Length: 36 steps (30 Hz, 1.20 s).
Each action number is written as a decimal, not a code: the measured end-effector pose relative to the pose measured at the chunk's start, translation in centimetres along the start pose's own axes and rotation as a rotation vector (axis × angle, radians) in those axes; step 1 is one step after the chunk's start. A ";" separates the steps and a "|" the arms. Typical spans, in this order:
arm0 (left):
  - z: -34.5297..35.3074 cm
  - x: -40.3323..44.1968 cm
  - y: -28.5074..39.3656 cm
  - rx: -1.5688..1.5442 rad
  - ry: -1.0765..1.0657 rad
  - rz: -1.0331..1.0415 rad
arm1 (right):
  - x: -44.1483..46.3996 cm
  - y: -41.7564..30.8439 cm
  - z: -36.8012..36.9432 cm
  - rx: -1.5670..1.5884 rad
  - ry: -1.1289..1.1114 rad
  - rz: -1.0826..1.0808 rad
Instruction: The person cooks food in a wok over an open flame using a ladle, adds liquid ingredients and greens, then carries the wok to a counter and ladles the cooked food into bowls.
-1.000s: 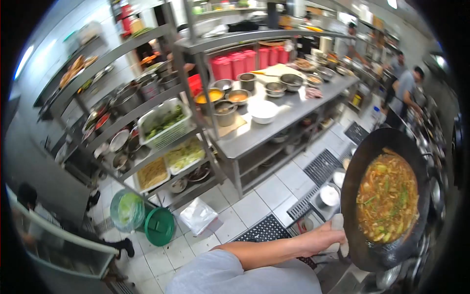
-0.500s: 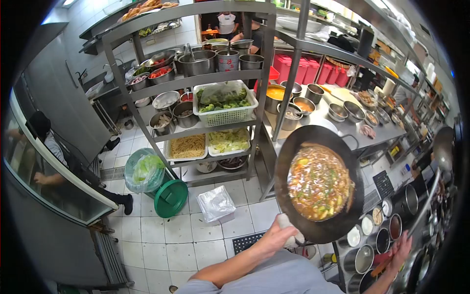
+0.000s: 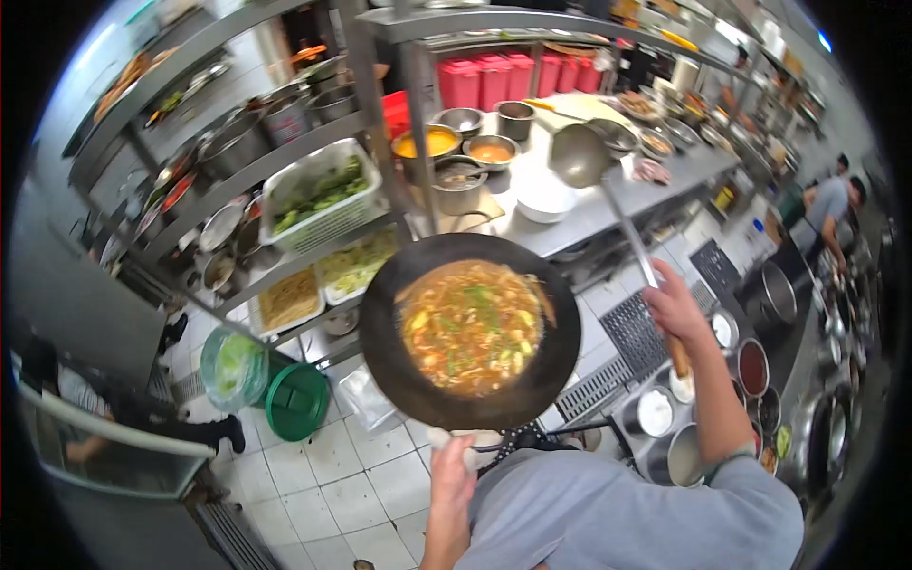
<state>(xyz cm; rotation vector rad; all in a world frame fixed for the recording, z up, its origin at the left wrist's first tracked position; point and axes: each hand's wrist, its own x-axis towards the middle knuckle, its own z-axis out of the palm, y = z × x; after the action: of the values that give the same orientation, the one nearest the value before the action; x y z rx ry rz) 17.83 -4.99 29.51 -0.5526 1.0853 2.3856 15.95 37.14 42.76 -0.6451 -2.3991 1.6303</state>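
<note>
A dark wok (image 3: 380,332) holds a brothy stir-fry (image 3: 470,328) with green and yellow pieces. My left hand (image 3: 454,465) is closed on the wok's handle, with a pale cloth (image 3: 442,439) wrapped between hand and metal. The wok hangs in the air in front of my body. In my right hand (image 3: 676,302) is the long handle of a ladle (image 3: 581,157), its wooden end below my fingers. The ladle's bowl is raised beyond the wok, near a white bowl (image 3: 545,197) on the steel counter.
A steel counter (image 3: 608,209) with pots stands ahead. Shelves at the left carry a broccoli basket (image 3: 328,214) and noodles (image 3: 290,299). A green bin lid (image 3: 297,401) is on the floor. Sauce pots (image 3: 750,366) line the right side. A co-worker (image 3: 828,209) stands far right, another person (image 3: 85,399) at left.
The wok has moved left in view and now sits at the centre. The ladle has come up from the right side, with its bowl now over the counter area. The view has turned right.
</note>
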 end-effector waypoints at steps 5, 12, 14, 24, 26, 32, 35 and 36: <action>2.7 0.0 -1.1 -0.029 0.074 0.034 | 6.6 4.4 1.7 -0.474 0.036 -0.211; 6.2 0.9 -1.9 -0.056 0.094 0.047 | 8.7 4.6 0.7 -0.508 -0.090 -0.129; 6.6 1.0 -2.2 -0.034 0.097 0.020 | 8.9 4.2 -0.5 -0.536 -0.122 -0.112; 8.5 1.0 -3.4 0.007 0.104 -0.022 | 10.9 3.2 -4.1 -0.548 -0.234 -0.096; 8.7 1.2 -3.7 -0.008 0.081 -0.019 | 10.4 1.5 -4.0 -0.537 -0.272 -0.007; 9.8 0.6 -3.6 -0.033 0.092 -0.052 | 9.6 2.8 -4.8 -0.535 -0.249 -0.124; 9.9 0.8 -3.6 -0.066 0.112 -0.063 | 8.1 3.8 -4.5 -0.541 -0.116 -0.275; 9.8 0.8 -3.6 -0.077 0.121 -0.071 | 6.9 3.3 -4.4 -0.474 -0.124 -0.206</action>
<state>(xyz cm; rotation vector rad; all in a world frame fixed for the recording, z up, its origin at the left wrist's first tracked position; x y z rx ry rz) 17.54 4.89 32.92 -0.7582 1.0102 2.3659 12.31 44.93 40.78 -0.3475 -2.8580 1.0551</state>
